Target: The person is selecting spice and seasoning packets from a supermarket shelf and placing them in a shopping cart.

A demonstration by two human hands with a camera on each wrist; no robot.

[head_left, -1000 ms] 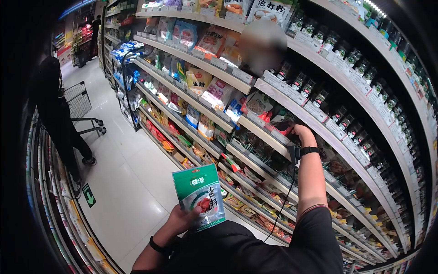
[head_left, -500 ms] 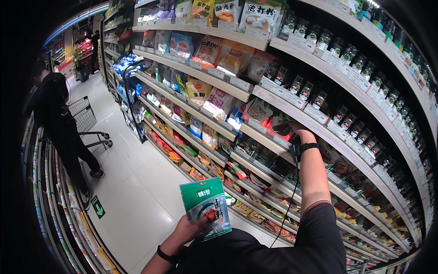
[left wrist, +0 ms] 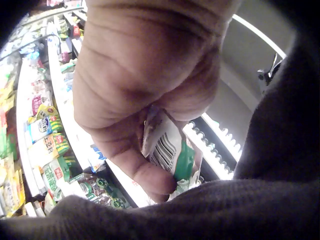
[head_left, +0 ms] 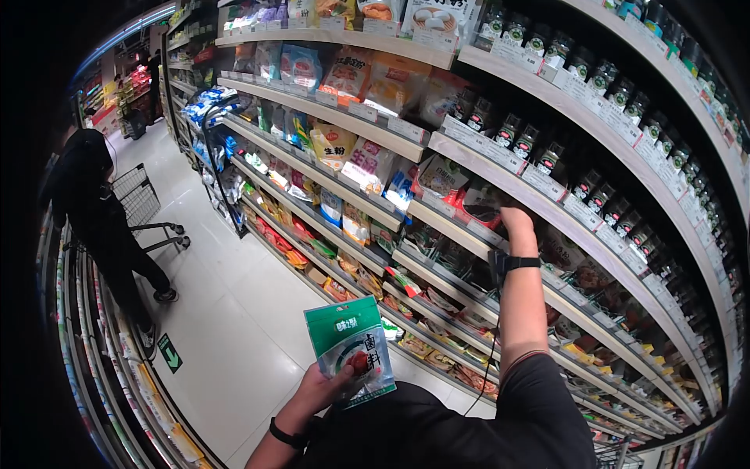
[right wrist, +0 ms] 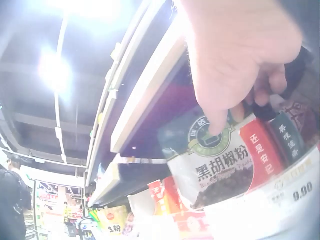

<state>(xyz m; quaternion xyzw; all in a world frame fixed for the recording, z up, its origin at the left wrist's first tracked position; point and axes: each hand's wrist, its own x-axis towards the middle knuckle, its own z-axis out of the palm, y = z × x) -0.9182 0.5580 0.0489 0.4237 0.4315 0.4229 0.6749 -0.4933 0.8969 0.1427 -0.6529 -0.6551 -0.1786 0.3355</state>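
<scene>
The left hand [head_left: 332, 384] grips a green-and-clear packet [head_left: 345, 332] at its lower part, thumb across the front. Seen from the left wrist, fingers [left wrist: 145, 172] curl round its barcoded back [left wrist: 165, 152]. The right hand [head_left: 517, 224] reaches under a shelf board among packets, its fingertips hidden in the head view. From the right wrist, this hand [right wrist: 245, 60] has its thumb on the front of a white packet [right wrist: 225, 172] with a dark green top and a red side strip; other fingers curl at its top edge.
Tiered shelves [head_left: 422, 137] run along the right, with bagged goods and spice jars [head_left: 525, 141]. A price label [right wrist: 295, 192] fronts the white packet. At the left, a person in black [head_left: 98, 203] stands by a wire cart [head_left: 139, 197]; low shelving [head_left: 101, 336] lines that side.
The right hand has drawn slightly back and left, showing more of its back. The left hand's packet has shifted slightly lower and right. The view has turned, with the far person more upright.
</scene>
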